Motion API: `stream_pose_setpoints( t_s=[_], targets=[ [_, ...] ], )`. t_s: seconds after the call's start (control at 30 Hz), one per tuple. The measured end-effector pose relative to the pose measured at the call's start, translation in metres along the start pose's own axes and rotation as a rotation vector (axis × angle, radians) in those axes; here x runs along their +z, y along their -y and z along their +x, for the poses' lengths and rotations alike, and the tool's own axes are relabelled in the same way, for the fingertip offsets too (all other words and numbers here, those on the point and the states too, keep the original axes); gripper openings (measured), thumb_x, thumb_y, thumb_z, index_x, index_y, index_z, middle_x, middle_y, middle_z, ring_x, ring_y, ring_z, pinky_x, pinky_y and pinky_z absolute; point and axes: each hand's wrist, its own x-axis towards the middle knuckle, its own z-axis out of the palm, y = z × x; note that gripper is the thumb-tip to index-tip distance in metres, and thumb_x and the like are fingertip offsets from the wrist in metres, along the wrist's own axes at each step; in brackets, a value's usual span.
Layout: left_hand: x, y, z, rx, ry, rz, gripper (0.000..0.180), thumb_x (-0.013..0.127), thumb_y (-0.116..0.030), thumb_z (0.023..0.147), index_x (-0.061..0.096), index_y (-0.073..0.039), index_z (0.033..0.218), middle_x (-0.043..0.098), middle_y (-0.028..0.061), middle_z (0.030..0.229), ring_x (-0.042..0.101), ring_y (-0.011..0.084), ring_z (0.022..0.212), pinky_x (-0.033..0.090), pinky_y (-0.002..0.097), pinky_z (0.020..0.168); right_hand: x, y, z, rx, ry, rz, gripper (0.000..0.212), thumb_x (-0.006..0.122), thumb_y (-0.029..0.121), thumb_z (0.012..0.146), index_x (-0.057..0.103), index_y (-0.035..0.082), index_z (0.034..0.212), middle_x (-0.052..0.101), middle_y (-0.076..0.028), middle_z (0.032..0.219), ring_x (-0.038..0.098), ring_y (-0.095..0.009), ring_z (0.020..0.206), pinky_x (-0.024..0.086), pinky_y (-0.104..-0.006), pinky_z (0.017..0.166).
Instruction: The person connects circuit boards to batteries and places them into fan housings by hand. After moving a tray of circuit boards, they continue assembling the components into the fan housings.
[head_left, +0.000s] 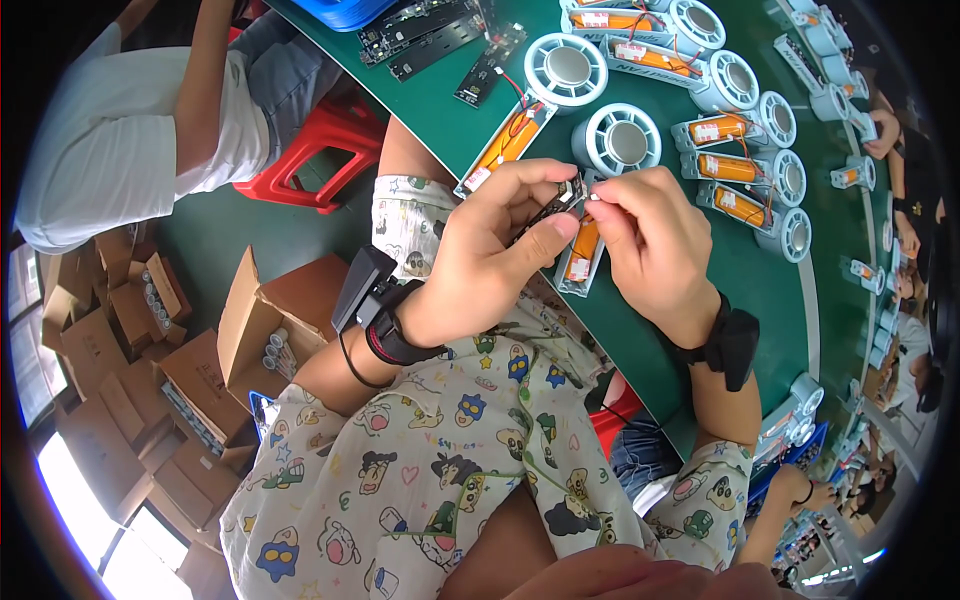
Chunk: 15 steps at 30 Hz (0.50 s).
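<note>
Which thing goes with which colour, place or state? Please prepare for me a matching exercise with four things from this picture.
Column 1
1. Left hand
2. Plastic stool
3. Tabletop
4. Cardboard boxes

Column 2
A. Green
B. At the lower left of the picture
C. Holding a dark circuit board
D. Red

Right pairs: 1-C, 2-D, 3-A, 4-B

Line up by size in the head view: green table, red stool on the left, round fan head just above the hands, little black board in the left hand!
1. Green table
2. Red stool
3. Round fan head
4. Black board, partly hidden by the left hand
</note>
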Motion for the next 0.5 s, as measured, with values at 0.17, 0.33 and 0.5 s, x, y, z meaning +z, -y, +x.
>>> stream_pose_setpoints(
  t_s=[0.17,0.33,0.5],
  targets=[
    [0.003,0.003,0.001,0.038,-0.006,0.017,0.041,0.065,0.000,0.100,0.050,0.003,0.138,0.063,0.0054,0.110,0.061,0.0103,0.102,0.053,0.0250,0.084,-0.002,-0.003,0.001,-0.213,-0.001,-0.250,0.024,0.076,-0.003,0.084,0.066,0.000,0.105,0.066,-0.012,0.090,0.067,-0.027,0.067,0.052,-0.0344,0.054],
    [0.004,0.002,-0.001,-0.022,-0.024,-0.007,0.041,0.064,-0.002,0.101,0.052,0.001,0.140,0.065,0.0103,0.110,0.061,0.0098,0.084,0.047,0.0206,0.059,-0.004,-0.006,0.001,-0.271,-0.013,-0.284,0.027,0.078,-0.002,0.082,0.066,0.000,0.105,0.066,-0.011,0.090,0.067,-0.025,0.068,0.052,-0.0339,0.054],
    [0.002,-0.015,-0.002,-0.220,-0.010,-0.128,0.041,0.064,-0.003,0.101,0.053,0.001,0.140,0.066,0.0113,0.107,0.059,0.0096,0.070,0.040,0.0207,0.048,-0.007,-0.005,0.001,-0.301,0.009,-0.323,0.027,0.079,-0.001,0.081,0.065,0.000,0.104,0.065,-0.011,0.090,0.066,-0.025,0.067,0.051,-0.0335,0.053]
  ],
)
